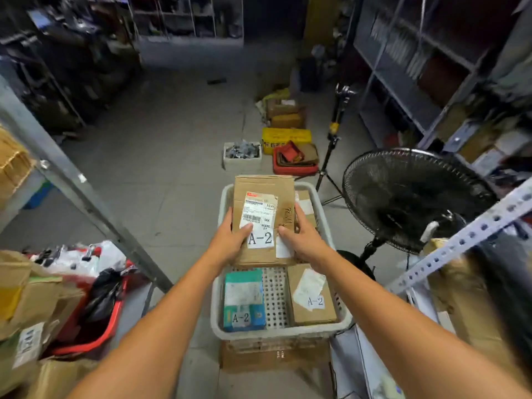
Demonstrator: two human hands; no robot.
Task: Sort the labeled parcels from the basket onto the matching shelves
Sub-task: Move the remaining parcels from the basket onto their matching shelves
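Gripping the big cardboard parcel [263, 197] (tag reads A-2) by its sides: left hand [230, 239] curls round the left edge with its thumb on the label, and right hand [303, 239] curls round the right edge. The parcel is over the far half of the grey basket [216, 312]. A teal box [244, 298] and a small brown box [312, 295], both tagged A-2, lie in the near half.

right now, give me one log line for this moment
phase: pick | left grip, right grip: holding cardboard box A-2 | basket: teal box A-2, brown box A-2 inside
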